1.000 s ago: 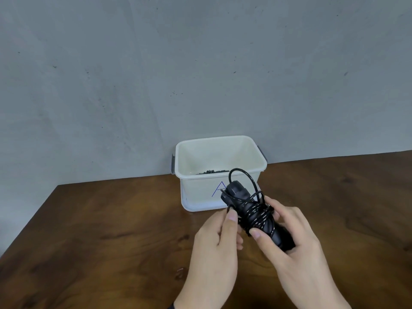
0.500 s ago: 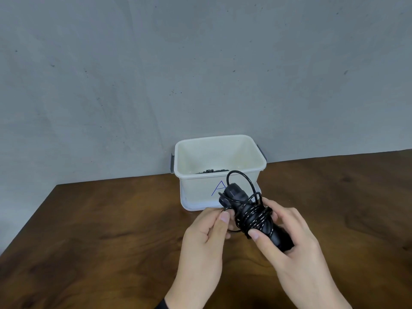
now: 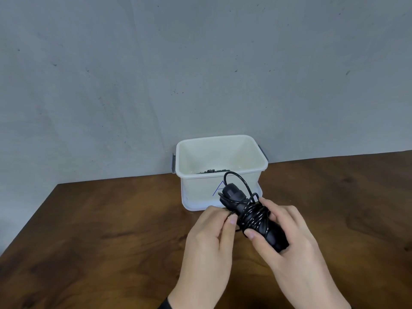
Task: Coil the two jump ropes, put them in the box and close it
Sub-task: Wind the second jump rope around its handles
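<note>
Our right hand (image 3: 296, 239) grips the black jump rope (image 3: 252, 216) handles while our left hand (image 3: 211, 237) pinches the cord's loose end — we judge the coiling nearly finished. Next we tuck it, then reach to the open box (image 3: 236, 188) beyond, where something dark already lies.

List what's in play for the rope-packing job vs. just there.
In play:
- black jump rope, cord wound round its handles, held by right hand
- left hand pinching the cord
- white box, open, something dark already inside

Just there:
- wooden table
- grey wall
</note>
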